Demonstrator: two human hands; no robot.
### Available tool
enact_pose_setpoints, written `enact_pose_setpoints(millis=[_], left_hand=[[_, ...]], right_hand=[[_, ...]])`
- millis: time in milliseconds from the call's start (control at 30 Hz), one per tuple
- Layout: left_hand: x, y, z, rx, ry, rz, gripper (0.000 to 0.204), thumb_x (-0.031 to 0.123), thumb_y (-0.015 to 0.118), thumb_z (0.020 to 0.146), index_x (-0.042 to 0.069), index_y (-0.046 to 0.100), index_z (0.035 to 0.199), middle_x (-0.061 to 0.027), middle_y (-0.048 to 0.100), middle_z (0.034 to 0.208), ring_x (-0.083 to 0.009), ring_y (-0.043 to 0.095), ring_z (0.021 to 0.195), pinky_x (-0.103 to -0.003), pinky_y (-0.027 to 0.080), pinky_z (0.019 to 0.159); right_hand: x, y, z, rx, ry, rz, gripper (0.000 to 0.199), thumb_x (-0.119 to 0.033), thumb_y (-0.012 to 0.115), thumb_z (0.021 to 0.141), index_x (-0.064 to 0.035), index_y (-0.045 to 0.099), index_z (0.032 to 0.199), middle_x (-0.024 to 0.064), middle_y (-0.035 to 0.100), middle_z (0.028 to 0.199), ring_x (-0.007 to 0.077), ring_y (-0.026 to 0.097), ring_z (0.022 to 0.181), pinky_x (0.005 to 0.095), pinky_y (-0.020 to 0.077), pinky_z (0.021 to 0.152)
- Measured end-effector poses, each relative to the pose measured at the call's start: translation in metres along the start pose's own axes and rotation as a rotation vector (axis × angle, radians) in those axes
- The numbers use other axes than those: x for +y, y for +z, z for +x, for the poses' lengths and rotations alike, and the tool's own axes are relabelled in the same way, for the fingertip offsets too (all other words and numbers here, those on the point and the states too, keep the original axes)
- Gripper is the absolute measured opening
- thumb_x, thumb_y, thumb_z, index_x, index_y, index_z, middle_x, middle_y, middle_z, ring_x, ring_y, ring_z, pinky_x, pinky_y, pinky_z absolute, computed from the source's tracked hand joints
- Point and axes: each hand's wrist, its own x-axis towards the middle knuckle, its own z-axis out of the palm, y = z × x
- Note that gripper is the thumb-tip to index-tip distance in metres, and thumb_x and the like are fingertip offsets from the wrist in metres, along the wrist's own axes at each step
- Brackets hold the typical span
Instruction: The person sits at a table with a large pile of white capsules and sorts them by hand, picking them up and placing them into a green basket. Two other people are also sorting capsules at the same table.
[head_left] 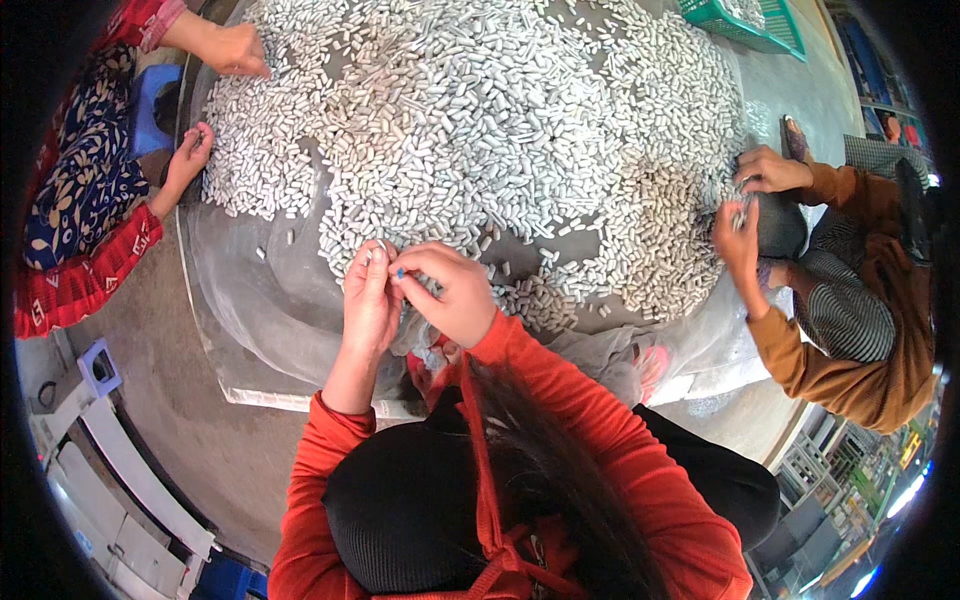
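Observation:
My left hand (368,292) and my right hand (448,292) meet at the near edge of a big heap of small white oblong pieces (480,110) spread over a grey sheet (270,290). My left fingers pinch one white piece (378,250). My right fingers are closed on a small thing with a blue tip (400,272), held against that piece. Both my sleeves are orange-red.
A person in a red patterned sleeve (90,275) works the heap at the left, hands (190,150) at its edge. Another in a brown top (860,330) handles pieces at the right. A green basket (745,20) stands at the far side. White frames (120,500) lie lower left.

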Motion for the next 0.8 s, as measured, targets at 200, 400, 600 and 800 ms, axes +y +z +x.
enact_pose_setpoints(millis=[200, 400, 600, 800], left_hand=[[0.022, -0.001, 0.019, 0.065, -0.016, 0.118, 0.020, 0.025, 0.042, 0.098, 0.008, 0.047, 0.088, -0.0011, 0.044, 0.067, -0.0108, 0.041, 0.058, -0.024, 0.037, 0.056], [0.015, -0.007, 0.035, 0.001, 0.080, 0.942, 0.015, 0.019, 0.044, 0.096, 0.007, 0.048, 0.104, -0.0087, 0.053, 0.070, -0.0203, 0.051, 0.061, -0.031, 0.041, 0.057], [0.002, 0.011, 0.061, -0.065, 0.172, 1.344, 0.028, 0.016, 0.048, 0.092, 0.008, 0.046, 0.119, -0.0225, 0.059, 0.074, -0.0418, 0.059, 0.072, -0.048, 0.043, 0.064], [0.000, -0.006, 0.048, 0.125, 0.039, 0.994, 0.028, 0.013, 0.046, 0.093, 0.007, 0.048, 0.121, -0.0076, 0.050, 0.063, -0.0091, 0.044, 0.053, -0.026, 0.039, 0.052]], right_hand=[[0.074, -0.111, -0.002, 0.565, -0.008, -0.658, 0.066, -0.014, 0.074, 0.068, 0.0019, 0.043, 0.124, 0.0220, 0.046, 0.125, 0.0386, 0.040, 0.119, 0.0464, 0.0293, 0.102], [0.101, -0.143, -0.018, 0.147, 0.050, -0.974, 0.113, -0.029, 0.083, 0.055, 0.0062, 0.018, 0.139, 0.0273, 0.029, 0.139, 0.0403, 0.032, 0.126, 0.0447, 0.0229, 0.107], [0.105, -0.058, -0.020, 0.499, 0.264, -0.579, 0.078, -0.002, 0.064, 0.066, 0.0086, 0.025, 0.133, 0.0303, 0.030, 0.129, 0.0434, 0.033, 0.121, 0.0429, 0.0270, 0.104], [0.111, 0.011, -0.007, 0.577, 0.286, -0.259, 0.072, -0.001, 0.061, 0.067, 0.0132, 0.026, 0.129, 0.0294, 0.034, 0.127, 0.0407, 0.034, 0.121, 0.0406, 0.0268, 0.104]])
